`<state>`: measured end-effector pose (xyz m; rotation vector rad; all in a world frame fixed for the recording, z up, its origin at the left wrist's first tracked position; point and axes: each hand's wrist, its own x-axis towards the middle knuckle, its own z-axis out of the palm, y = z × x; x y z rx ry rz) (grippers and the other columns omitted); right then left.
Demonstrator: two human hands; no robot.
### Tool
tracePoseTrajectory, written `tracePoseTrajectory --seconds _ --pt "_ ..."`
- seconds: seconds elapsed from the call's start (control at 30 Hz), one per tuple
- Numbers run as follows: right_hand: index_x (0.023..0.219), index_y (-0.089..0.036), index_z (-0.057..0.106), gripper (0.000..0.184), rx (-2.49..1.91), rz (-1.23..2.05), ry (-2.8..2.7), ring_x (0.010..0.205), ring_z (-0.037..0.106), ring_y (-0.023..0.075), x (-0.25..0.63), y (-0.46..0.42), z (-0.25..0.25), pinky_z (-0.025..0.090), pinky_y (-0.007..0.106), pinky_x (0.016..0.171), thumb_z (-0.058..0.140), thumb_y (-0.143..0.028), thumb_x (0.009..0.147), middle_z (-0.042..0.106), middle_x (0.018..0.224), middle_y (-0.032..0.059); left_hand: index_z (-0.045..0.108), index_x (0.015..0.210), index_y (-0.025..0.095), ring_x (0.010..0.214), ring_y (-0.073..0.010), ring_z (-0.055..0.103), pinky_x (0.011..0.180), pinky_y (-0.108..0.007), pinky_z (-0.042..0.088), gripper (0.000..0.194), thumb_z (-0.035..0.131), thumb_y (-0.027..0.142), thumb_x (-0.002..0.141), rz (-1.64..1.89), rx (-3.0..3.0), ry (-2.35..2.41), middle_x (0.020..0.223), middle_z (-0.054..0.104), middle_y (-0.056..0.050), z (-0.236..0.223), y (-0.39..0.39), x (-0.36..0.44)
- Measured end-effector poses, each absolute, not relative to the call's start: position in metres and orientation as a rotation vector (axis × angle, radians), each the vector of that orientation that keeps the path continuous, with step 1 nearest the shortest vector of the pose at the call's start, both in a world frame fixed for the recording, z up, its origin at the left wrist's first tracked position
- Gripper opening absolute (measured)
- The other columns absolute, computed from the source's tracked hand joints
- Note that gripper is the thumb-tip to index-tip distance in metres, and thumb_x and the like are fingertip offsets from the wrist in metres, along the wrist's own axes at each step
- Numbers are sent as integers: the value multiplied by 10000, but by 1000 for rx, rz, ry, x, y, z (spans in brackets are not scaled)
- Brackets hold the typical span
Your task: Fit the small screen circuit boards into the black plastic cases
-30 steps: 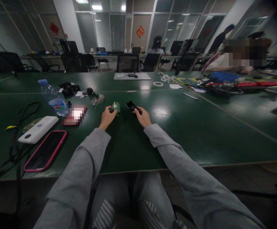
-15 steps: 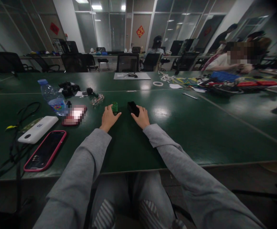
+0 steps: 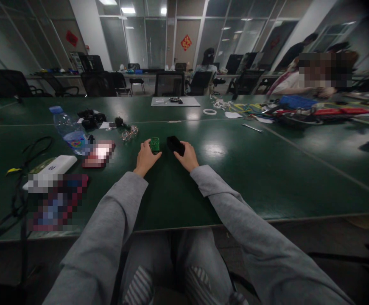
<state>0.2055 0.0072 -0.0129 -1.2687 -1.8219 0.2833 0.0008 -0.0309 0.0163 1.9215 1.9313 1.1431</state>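
Observation:
A small green circuit board (image 3: 155, 144) is held between the thumb and fingers of my left hand (image 3: 145, 156), its face turned up. My right hand (image 3: 188, 156) grips a black box-shaped case (image 3: 175, 145) by its right side, and the case lies at a slant. Board and case are side by side, a short gap apart, above or on the green table (image 3: 171, 195). Whether either one touches the tabletop I cannot tell.
To the left are a water bottle (image 3: 71, 133), a pink phone (image 3: 98, 153), a white power bank (image 3: 52, 171), a blurred-out phone (image 3: 60, 203), black cables and eyeglasses (image 3: 129, 133). A tape ring (image 3: 210, 112), a pen-like rod (image 3: 252, 128) and tangled wires lie farther right. Other people sit beyond.
The case in my right hand has turned and shifted slightly left. The circuit board has moved a little right and shows more of its face.

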Motion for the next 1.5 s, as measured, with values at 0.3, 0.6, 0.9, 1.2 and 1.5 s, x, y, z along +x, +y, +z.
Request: tracePoseTrajectory --seconds 0.3,0.6,0.9,1.2,1.5 --pt "1313 -157 480 579 -1202 274 -1896 1175 526 296 204 5 -12 441 498 1025 680 -311 793 559 1237 158 366 1346 188 1256 -311 507 1016 -455 434 767 759 418 730 1143 1844 1876 1335 464 -171 13 -29 3" --pt "1313 -149 484 565 -1189 267 -1896 1179 533 290 202 4 -12 438 490 1037 671 -332 813 564 1237 160 365 1360 168 1240 -296 519 1023 -458 432 693 697 379 789 1195 1844 1896 1314 494 -174 12 -25 0" --pt "1321 -159 478 588 -1188 262 -1928 1201 515 309 202 2 -10 439 523 1035 687 -336 800 553 1264 163 371 1374 200 1248 -295 520 1039 -448 429 735 733 394 764 1139 1996 1809 1346 475 -158 12 -28 5" --pt "1317 -153 492 573 -1184 225 -1959 1178 515 315 201 2 -11 447 526 1026 676 -346 810 555 1249 162 393 1354 183 1221 -286 530 1018 -440 436 725 735 420 760 1139 1932 1813 1321 495 -166 13 -27 3" --pt "1318 -129 476 528 -1207 214 -1941 1221 506 304 201 2 -12 453 495 1035 586 -280 824 544 1258 175 492 1288 174 1088 -240 588 953 -392 457 566 517 574 889 1159 1873 1801 1198 577 -143 16 -25 2"
